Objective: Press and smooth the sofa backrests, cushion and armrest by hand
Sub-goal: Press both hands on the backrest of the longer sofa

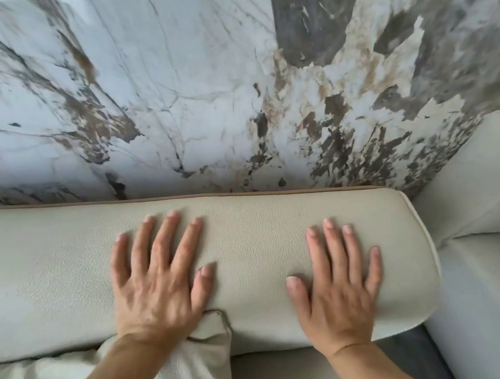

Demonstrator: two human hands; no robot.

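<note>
A pale beige leather sofa backrest (247,243) runs across the middle of the head view, rounded on top, with a tan piping along its far edge. My left hand (157,283) lies flat on it, palm down, fingers spread. My right hand (338,284) lies flat on the same backrest near its right end, fingers apart. A loose cushion (179,371) of the same colour leans against the backrest under my left wrist. The seat (275,372) shows below, between my forearms.
A marble-patterned wall (205,88) rises directly behind the backrest. At the right, a second light sofa section (482,231) meets this backrest at a corner, with a dark gap (416,346) below the join.
</note>
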